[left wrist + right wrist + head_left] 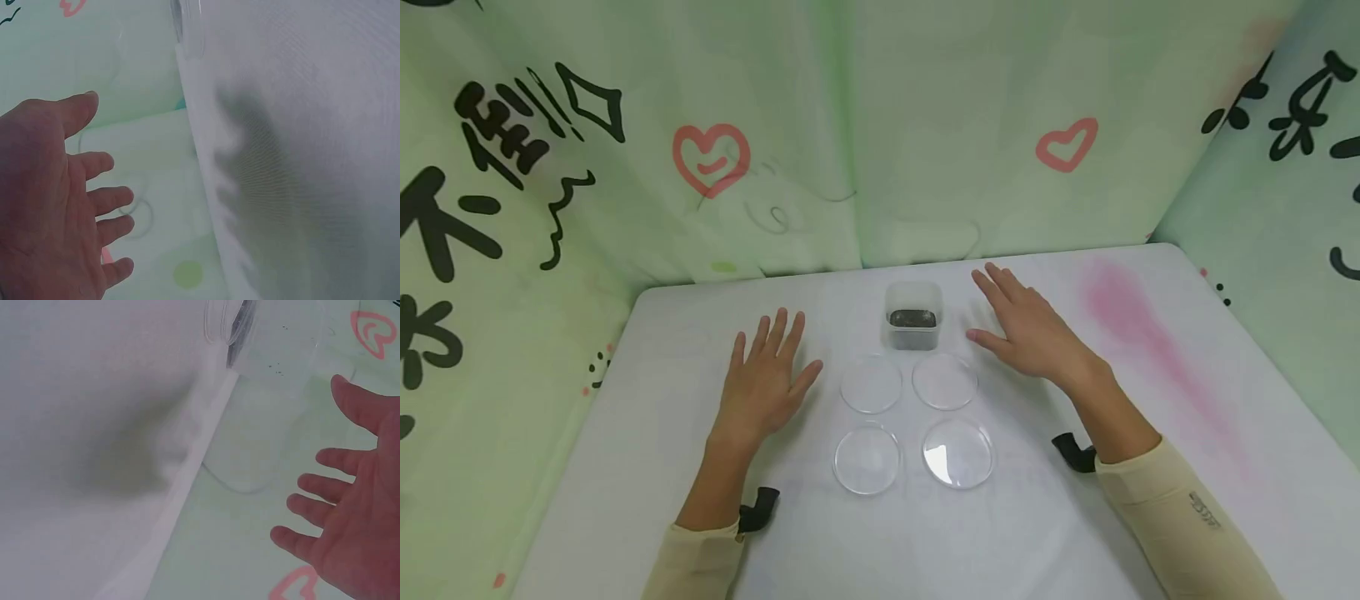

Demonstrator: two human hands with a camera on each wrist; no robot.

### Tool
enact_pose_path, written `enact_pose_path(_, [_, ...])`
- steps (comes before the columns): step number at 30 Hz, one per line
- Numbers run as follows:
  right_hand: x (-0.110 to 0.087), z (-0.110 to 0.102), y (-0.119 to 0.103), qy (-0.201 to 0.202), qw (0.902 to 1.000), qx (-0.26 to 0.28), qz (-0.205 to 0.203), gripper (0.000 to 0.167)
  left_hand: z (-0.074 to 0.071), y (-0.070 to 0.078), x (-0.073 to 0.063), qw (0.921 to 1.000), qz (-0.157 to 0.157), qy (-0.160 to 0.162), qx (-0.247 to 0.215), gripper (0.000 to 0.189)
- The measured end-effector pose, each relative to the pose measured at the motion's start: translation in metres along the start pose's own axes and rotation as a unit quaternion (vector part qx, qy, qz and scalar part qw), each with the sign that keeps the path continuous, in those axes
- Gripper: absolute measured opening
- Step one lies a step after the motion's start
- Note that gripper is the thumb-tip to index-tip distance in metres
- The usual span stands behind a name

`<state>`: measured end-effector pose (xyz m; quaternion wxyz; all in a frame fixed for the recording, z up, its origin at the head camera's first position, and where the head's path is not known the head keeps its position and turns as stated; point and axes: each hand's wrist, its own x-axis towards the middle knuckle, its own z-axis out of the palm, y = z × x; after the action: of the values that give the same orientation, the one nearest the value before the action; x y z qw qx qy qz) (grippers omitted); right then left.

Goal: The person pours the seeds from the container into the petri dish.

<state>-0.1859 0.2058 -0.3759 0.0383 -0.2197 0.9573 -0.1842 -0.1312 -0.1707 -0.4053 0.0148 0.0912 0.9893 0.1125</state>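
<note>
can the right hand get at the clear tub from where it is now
Probably yes: the right hand holds nothing, its fingers are spread close beside the clear tub, and the head view shows nothing standing between them.

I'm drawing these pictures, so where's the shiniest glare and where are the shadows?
Head view: bright glare on the front right clear dish, faint shadows by both hands; left wrist view: a dark, blurry shadow on the white tabletop; right wrist view: another blurry shadow there.
</note>
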Motion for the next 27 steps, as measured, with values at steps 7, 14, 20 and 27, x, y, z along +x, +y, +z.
enact_pose_path(7, [0.026,0.011,-0.009,-0.040,0.9988,0.000,-0.026,0.091,0.003,0.001,-0.001,1.0000,0.005,-0.001,0.003,0.077])
enact_pose_path(14, [0.044,0.021,-0.014,-0.072,0.9949,0.063,-0.032,0.100,0.008,0.004,0.002,0.9998,0.013,-0.016,-0.004,0.077])
enact_pose_path(20, [0.051,0.027,-0.015,-0.092,0.9911,0.093,-0.026,0.103,0.011,0.012,0.004,0.9990,0.026,-0.036,-0.006,0.078])
enact_pose_path(27, [0.057,0.033,-0.013,-0.080,0.9914,0.102,-0.017,0.101,0.009,0.014,-0.001,0.9932,0.057,-0.089,-0.048,0.086])
